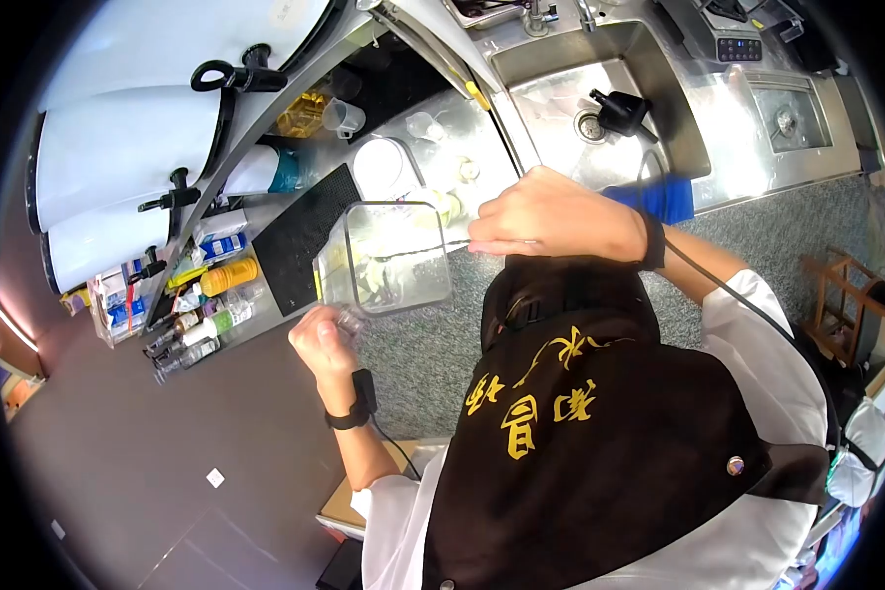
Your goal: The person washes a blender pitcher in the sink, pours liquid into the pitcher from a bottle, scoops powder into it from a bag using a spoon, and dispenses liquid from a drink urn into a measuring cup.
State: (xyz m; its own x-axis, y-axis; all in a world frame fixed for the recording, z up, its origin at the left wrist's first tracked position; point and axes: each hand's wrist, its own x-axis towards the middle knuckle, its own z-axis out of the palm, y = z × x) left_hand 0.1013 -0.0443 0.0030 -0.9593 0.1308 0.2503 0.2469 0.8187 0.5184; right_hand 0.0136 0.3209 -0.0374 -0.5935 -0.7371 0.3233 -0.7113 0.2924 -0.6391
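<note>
My left hand [323, 339] is closed around the handle of a clear square plastic pitcher [449, 285]. Pale, light-green pieces [379, 280] show through its walls. My right hand [551, 216] is closed on a thin metal utensil [457, 244], whose shaft reaches across the pitcher's open top. The utensil's far end is hard to make out among the contents. Just beyond the pitcher are a round white lid or container [379, 165] and a black ribbed mat [300, 241].
To the right, a steel sink [693, 147] contains a black object [619, 113], and a blue cloth [664, 202] hangs at its front. Several bottles, among them a yellow-capped one [228, 276], line the left. White bins with black clips [123, 172] occupy the upper left.
</note>
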